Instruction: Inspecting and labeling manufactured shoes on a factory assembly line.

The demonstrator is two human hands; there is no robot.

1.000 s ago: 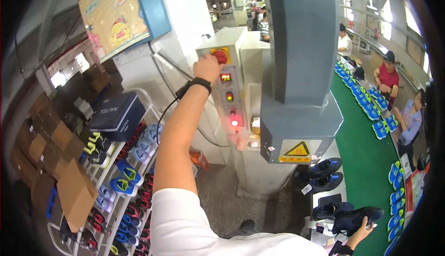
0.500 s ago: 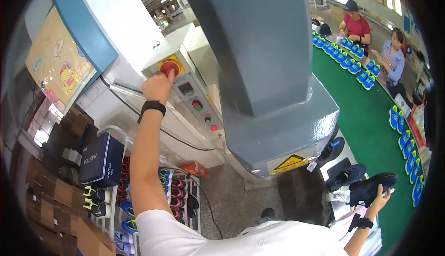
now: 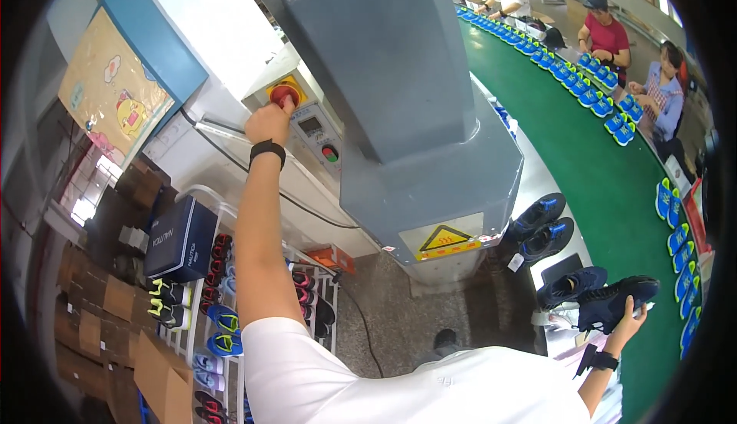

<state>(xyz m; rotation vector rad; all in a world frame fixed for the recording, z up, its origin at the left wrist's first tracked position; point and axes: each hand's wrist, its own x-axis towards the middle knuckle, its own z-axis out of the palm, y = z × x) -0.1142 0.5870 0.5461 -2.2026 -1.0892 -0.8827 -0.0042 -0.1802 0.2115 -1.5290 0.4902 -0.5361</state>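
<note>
My left hand is closed round a red rotary switch with a yellow backing, at the top of a pale control box. Below it on the box are a small display and a green and red push button. Down at the right, my right hand grips a dark navy sneaker by its sole side. A second dark sneaker lies right beside it. Another dark pair, with a white tag, stands farther up next to the grey machine.
A big grey machine with a yellow warning label fills the middle. Along the right runs a green conveyor lined with blue sneakers; several people work behind it. At lower left stand a shoe rack and a navy box.
The view has shifted, so the machine sits farther left and more conveyor shows. A lit red lamp on the control box has gone out of sight. Both hands keep their holds.
</note>
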